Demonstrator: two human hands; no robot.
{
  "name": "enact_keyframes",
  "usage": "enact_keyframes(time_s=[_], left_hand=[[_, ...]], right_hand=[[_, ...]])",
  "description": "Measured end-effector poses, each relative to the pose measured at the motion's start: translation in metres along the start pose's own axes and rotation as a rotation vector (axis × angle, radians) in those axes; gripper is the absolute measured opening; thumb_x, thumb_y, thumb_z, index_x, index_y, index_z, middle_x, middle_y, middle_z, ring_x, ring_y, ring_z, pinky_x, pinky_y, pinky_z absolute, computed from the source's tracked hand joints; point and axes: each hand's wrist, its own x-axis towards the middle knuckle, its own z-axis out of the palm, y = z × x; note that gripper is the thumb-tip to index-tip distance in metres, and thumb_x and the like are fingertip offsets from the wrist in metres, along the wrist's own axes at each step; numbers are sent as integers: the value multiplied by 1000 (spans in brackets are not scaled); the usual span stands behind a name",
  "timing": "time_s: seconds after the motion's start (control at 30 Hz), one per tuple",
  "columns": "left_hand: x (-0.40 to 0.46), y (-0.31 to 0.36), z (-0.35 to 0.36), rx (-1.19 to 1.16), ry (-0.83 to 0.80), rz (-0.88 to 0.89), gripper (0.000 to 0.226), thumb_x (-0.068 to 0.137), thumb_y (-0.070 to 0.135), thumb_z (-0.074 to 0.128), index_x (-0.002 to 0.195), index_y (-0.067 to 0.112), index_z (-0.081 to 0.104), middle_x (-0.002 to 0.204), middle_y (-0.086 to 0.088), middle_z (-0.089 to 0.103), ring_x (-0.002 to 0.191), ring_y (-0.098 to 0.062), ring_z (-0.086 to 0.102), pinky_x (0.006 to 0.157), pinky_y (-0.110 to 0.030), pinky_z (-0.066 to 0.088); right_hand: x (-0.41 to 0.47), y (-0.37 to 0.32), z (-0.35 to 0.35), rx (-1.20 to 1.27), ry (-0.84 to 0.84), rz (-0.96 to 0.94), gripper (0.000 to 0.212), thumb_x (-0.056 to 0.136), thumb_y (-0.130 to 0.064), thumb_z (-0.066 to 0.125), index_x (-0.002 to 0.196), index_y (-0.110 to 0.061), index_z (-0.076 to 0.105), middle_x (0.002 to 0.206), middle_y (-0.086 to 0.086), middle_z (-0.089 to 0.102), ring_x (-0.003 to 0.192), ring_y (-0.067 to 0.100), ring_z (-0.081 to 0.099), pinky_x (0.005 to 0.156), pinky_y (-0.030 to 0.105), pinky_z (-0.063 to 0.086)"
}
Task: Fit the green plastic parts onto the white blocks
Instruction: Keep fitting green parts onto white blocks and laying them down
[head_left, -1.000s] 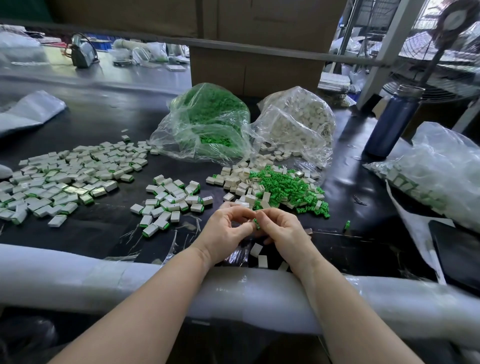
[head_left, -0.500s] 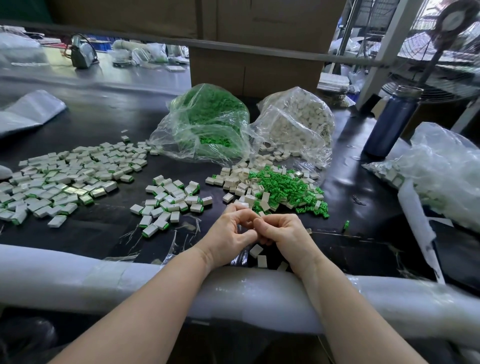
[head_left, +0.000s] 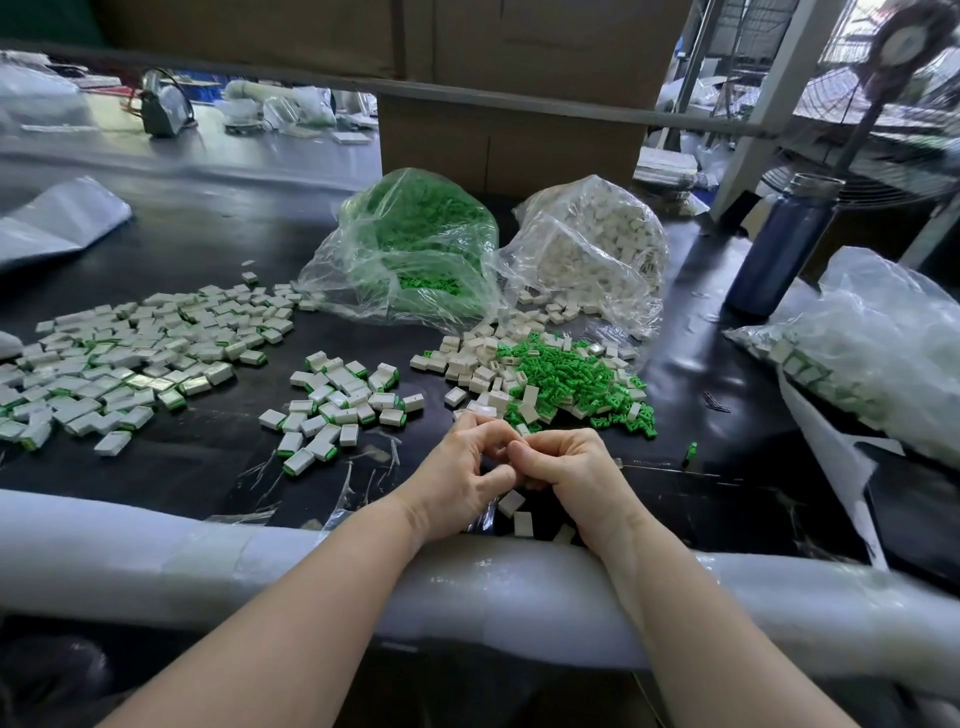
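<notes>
- Head view: our left hand (head_left: 462, 480) and right hand (head_left: 569, 470) meet with curled fingers; what they pinch is hidden;
- green parts (head_left: 566, 374) and white blocks (head_left: 480, 364) lie heaped just behind.

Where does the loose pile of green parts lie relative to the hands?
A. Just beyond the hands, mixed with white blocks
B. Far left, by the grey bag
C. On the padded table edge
A: the loose green parts lie just past the left hand and right hand, among white blocks.
</notes>
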Motion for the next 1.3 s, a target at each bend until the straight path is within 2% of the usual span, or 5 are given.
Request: enact_keyframes(time_s=[0.27, 0.63, 0.8, 1.17, 1.3], left_hand=[[0, -1, 0, -8, -6, 6, 26, 83, -1, 56, 82, 25, 58, 105, -4, 44, 85, -5, 48, 76, -8, 40], [0, 0, 0, -39, -13, 4, 25, 84, -3, 55, 82, 22, 57, 102, -3, 42, 78, -4, 48, 70, -7, 41], [1, 0, 1, -10, -4, 11, 21, 83, -5, 55, 87, 15, 59, 104, -6, 43, 83, -6, 48, 75, -5, 39], [1, -1, 0, 32, -14, 6, 18, 83, -1, 55, 92, 13, 60, 106, -9, 45, 87, -8, 48, 78, -4, 38], [1, -1, 0, 30, -19, -1, 17, 83, -1, 56, 92, 13, 61, 105, -7, 45, 86, -7, 48, 77, -5, 39]], right_hand=[[1, 0, 0, 16, -3, 1, 14, 85, -1, 61, 78, 6, 71, 57, 8, 58, 51, 10, 51, 51, 17, 42], [0, 0, 0, 17, -14, -7, 14, 85, -1, 61, 80, 8, 70, 71, 18, 61, 67, 24, 53, 61, 26, 46], [1, 0, 0, 18, -10, -8, 14, 84, 1, 61, 77, 7, 70, 54, 5, 59, 49, 8, 50, 50, 16, 42], [-1, -1, 0, 32, -9, -10, 17, 84, 3, 59, 72, 1, 71, 48, -2, 58, 43, 2, 49, 46, 12, 40], [0, 0, 0, 18, 2, -13, 15, 84, 3, 60, 74, 9, 69, 48, -1, 55, 44, 3, 45, 46, 13, 39]])
